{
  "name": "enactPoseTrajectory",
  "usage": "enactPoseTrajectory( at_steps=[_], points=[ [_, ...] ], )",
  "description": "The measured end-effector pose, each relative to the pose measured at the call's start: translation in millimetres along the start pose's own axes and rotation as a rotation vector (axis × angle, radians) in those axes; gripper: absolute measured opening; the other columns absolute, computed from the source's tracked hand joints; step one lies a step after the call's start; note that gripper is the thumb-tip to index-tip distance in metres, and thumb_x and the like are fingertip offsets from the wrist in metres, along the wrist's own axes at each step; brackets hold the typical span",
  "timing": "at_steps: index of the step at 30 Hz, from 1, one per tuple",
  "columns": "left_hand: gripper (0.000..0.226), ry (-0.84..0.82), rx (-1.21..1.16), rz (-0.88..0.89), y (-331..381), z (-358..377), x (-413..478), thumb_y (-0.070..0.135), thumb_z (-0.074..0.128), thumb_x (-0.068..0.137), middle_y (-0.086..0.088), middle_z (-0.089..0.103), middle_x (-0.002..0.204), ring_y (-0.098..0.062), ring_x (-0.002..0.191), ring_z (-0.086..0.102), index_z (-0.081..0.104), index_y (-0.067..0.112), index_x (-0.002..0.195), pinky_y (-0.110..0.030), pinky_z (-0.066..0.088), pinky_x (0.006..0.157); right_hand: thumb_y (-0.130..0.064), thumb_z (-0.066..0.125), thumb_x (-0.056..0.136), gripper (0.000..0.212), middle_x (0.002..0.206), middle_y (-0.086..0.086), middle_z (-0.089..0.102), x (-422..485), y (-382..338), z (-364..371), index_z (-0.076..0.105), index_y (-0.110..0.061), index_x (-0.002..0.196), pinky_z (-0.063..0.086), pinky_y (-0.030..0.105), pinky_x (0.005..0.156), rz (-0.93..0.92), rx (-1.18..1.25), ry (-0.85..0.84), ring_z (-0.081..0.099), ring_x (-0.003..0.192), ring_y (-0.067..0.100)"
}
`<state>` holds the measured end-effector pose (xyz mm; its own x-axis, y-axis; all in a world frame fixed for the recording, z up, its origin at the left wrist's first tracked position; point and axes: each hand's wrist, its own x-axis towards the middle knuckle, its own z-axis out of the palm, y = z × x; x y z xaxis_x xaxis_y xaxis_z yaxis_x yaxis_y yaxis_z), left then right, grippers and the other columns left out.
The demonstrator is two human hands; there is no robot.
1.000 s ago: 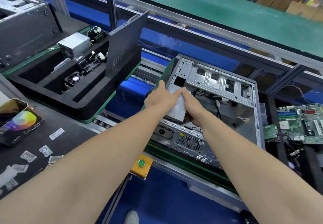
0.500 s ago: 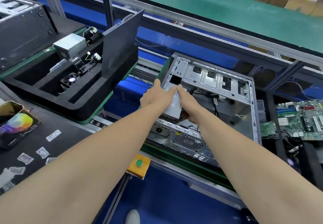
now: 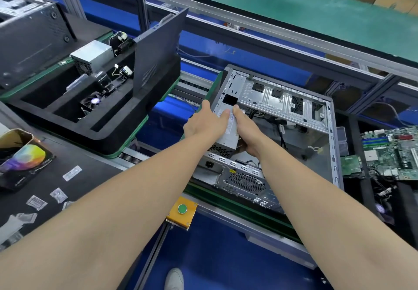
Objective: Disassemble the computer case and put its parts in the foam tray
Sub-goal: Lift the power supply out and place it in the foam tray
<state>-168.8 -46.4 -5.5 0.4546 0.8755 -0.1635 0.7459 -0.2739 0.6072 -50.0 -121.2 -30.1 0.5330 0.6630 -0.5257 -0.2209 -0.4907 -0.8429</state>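
**Power supply coming out of the case**

The computer case [image 3: 282, 113] is lying open side up, giving reach from above. The foam tray [image 3: 101, 132] is sitting to its left, well apart, likely waiting for this part. The power supply [image 3: 228, 131] is tilting up in the case's near-left corner. The left hand [image 3: 203, 125] is gripping its top with bent fingers, and the right hand [image 3: 247, 131] is clasping its other side, thumb above and fingers curled beneath, probably sharing the weight
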Motion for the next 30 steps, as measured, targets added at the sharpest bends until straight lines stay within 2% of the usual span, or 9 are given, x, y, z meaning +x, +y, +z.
enactPoseTrajectory(
  at_steps=[2, 7, 12, 17, 20, 22, 24, 27, 30],
  points=[
    [0.062, -0.009, 0.010, 0.011, -2, -1, -1, 0.075, 0.041, 0.092, -0.005, 0.066, 0.122, -0.035, 0.111, 0.062, 0.038, 0.027, 0.131, -0.041, 0.038, 0.078, -0.078, 0.041, 0.100, 0.074, 0.114, 0.012, 0.079, 1, 2, -1, 0.056, -0.020, 0.144, 0.059, 0.037, 0.066, -0.009, 0.000, -0.002, 0.079, 0.089, 0.030],
    [0.054, -0.027, -0.015, -0.017, 3, -1, 0, 0.065, 0.042, 0.091, -0.006, 0.066, 0.119, -0.034, 0.101, 0.058, 0.037, 0.028, 0.130, -0.043, 0.038, 0.079, -0.082, 0.043, 0.095, 0.082, 0.095, 0.007, 0.077, 3, 0, -2, 0.058, -0.018, 0.142, 0.061, 0.039, 0.064, 0.000, -0.034, 0.028, 0.076, 0.073, 0.024],
    [0.052, -0.063, -0.051, -0.034, 1, -5, -2, 0.063, 0.046, 0.088, -0.003, 0.066, 0.112, -0.030, 0.085, 0.051, 0.035, 0.030, 0.127, -0.042, 0.038, 0.074, -0.084, 0.042, 0.094, 0.083, 0.080, 0.008, 0.076, 0, -3, -3, 0.073, -0.011, 0.120, 0.062, 0.039, 0.059, 0.013, -0.068, 0.059, 0.076, 0.066, 0.024],
    [0.066, -0.102, -0.074, -0.056, 1, -7, 0, 0.072, 0.052, 0.087, -0.005, 0.066, 0.122, -0.032, 0.102, 0.059, 0.034, 0.030, 0.134, -0.041, 0.038, 0.075, -0.087, 0.046, 0.090, 0.077, 0.096, 0.005, 0.082, -3, -2, -3, 0.074, -0.020, 0.114, 0.060, 0.050, 0.093, 0.037, -0.074, 0.129, 0.077, 0.090, 0.027],
    [0.090, -0.136, -0.089, -0.081, 1, -10, 0, 0.076, 0.056, 0.085, -0.007, 0.061, 0.137, -0.035, 0.120, 0.060, 0.021, 0.030, 0.154, -0.040, 0.038, 0.078, -0.088, 0.047, 0.089, 0.073, 0.097, 0.001, 0.081, -9, -4, -1, 0.073, -0.024, 0.113, 0.053, 0.044, 0.088, 0.038, -0.090, 0.166, 0.074, 0.098, 0.023],
    [0.095, -0.147, -0.105, -0.088, 1, -10, -1, 0.077, 0.057, 0.084, -0.009, 0.058, 0.141, -0.036, 0.124, 0.058, 0.018, 0.030, 0.157, -0.040, 0.037, 0.080, -0.090, 0.049, 0.086, 0.078, 0.107, 0.005, 0.081, -11, -2, -2, 0.075, -0.024, 0.117, 0.055, 0.050, 0.095, 0.058, -0.079, 0.161, 0.074, 0.106, 0.029],
    [0.098, -0.157, -0.118, -0.094, 1, -12, -2, 0.078, 0.058, 0.083, -0.009, 0.057, 0.143, -0.036, 0.126, 0.057, 0.017, 0.030, 0.157, -0.041, 0.036, 0.080, -0.093, 0.051, 0.082, 0.081, 0.111, 0.011, 0.080, -15, 1, -3, 0.077, -0.025, 0.118, 0.061, 0.053, 0.087, 0.111, -0.019, 0.099, 0.077, 0.103, 0.033],
    [0.088, -0.152, -0.123, -0.108, 2, -14, -4, 0.075, 0.058, 0.085, -0.010, 0.059, 0.137, -0.036, 0.122, 0.058, 0.024, 0.027, 0.150, -0.041, 0.036, 0.078, -0.091, 0.051, 0.083, 0.085, 0.115, 0.012, 0.078, -17, 0, -5, 0.078, -0.020, 0.120, 0.061, 0.048, 0.076, 0.174, 0.053, 0.005, 0.076, 0.099, 0.032],
    [0.072, -0.150, -0.118, -0.100, 3, -14, -3, 0.070, 0.054, 0.091, -0.012, 0.061, 0.131, -0.036, 0.117, 0.059, 0.029, 0.025, 0.141, -0.042, 0.038, 0.078, -0.088, 0.049, 0.086, 0.079, 0.116, 0.012, 0.078, -15, -2, 5, 0.080, -0.021, 0.114, 0.057, 0.048, 0.085, 0.182, 0.063, -0.023, 0.074, 0.100, 0.031]
  ],
)
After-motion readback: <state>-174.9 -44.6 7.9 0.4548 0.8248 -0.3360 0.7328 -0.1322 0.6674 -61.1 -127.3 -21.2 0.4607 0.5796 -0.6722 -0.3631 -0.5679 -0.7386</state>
